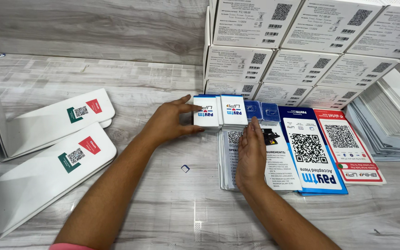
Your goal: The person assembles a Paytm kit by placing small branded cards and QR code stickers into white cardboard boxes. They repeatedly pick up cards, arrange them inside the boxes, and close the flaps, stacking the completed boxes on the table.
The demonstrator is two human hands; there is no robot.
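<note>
While the left hand (170, 124) closes thumb and fingers around the nearest stack of small white cards (206, 112), the right hand (251, 155) lies flat and palm-down, fingers together, on a pile of printed sheets (230, 159). The pinched stack stands on edge on the grey wood-grain floor (116, 74), touching a second white card stack (233, 110) beside it; the grip at both side edges appears to keep the cards squared and upright. The flat right hand likely pins the sheets so they do not slide. Two small blue card packs (261, 111) stand just beyond the right fingertips, in line with the white stacks. Right of the sheets lie a blue code poster (312, 153) and a red-bordered code poster (348, 141), overlapping at their edges. White labelled boxes (297, 46) are stacked behind, against the wall. Folded white stands (47, 143) with code stickers lie well apart on the left. A small blue-edged chip (185, 168) lies on the floor between the forearms.
</note>
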